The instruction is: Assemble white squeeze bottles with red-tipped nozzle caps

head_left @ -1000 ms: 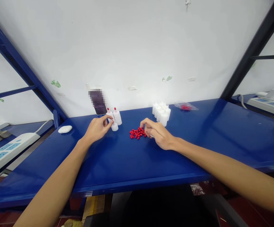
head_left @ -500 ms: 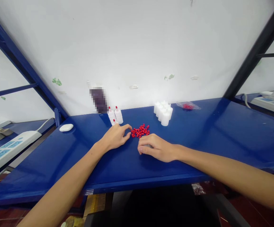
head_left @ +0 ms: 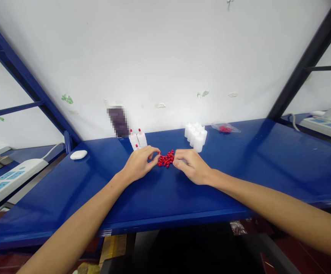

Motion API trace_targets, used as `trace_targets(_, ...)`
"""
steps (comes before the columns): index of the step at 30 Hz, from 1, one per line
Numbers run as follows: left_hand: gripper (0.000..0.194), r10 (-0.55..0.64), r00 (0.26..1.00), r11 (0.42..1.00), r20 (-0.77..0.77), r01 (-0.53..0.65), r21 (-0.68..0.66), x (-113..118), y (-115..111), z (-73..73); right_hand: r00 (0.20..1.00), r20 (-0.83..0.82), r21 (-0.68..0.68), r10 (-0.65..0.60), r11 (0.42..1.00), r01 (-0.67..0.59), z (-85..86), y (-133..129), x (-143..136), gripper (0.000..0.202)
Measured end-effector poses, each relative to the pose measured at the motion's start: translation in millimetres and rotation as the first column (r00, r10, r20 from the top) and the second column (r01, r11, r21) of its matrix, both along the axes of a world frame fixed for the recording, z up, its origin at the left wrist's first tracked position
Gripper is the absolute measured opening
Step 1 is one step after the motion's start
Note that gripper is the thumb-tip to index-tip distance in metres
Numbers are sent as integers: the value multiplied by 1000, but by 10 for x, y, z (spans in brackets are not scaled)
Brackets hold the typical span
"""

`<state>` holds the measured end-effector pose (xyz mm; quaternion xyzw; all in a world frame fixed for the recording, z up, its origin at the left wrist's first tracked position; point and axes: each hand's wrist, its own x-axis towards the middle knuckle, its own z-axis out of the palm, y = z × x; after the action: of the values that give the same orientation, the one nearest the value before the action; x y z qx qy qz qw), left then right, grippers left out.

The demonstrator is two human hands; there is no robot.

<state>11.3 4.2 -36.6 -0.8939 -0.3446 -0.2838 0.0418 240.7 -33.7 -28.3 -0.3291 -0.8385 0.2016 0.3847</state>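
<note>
The left hand pinches one red cap at the edge of the pile of red caps, while the right hand curls loosely at the pile's other side, its grip unclear. The pile lies mid-desk toward the back edge of the blue desk, between the capped bottles and the cluster of white bottles.

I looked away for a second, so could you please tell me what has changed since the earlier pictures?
The left hand left the capped bottles and moved right to the red caps; the right hand drew back, then returned to the pile's other side. The uncapped white bottles, bag and blue table stayed put.
</note>
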Motion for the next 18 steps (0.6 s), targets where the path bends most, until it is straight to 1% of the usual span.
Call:
trace_targets(1,17,-44,998,998,43,41,57,39,-38,-3,1000,-5,17,-13,1000,13,-3,8,2,31)
trace_targets(3,14,-138,988,981,72,127,143,126,-119,-9,1000,-14,9,-27,1000,27,-13,18,5,31)
trace_targets(5,12,-216,975,962,56,203,181,204,-192,-15,1000,-3,-6,-20,1000,20,-23,12,7,31)
trace_targets(7,13,-260,964,950,54,246,192,251,-243,-18,1000,26,20,11,1000,-12,-27,-6,3,29)
trace_targets(10,17,-295,955,940,39,282,191,266,-283,-10,996,67,96,58,993,-65,-24,-41,-15,22)
trace_targets(12,18,-302,953,936,26,291,197,259,-294,4,995,70,121,68,990,-76,-26,-56,-28,19)
trace_targets(18,17,-295,955,929,8,285,234,254,-292,31,999,40,172,37,984,-43,-46,-46,-31,19)
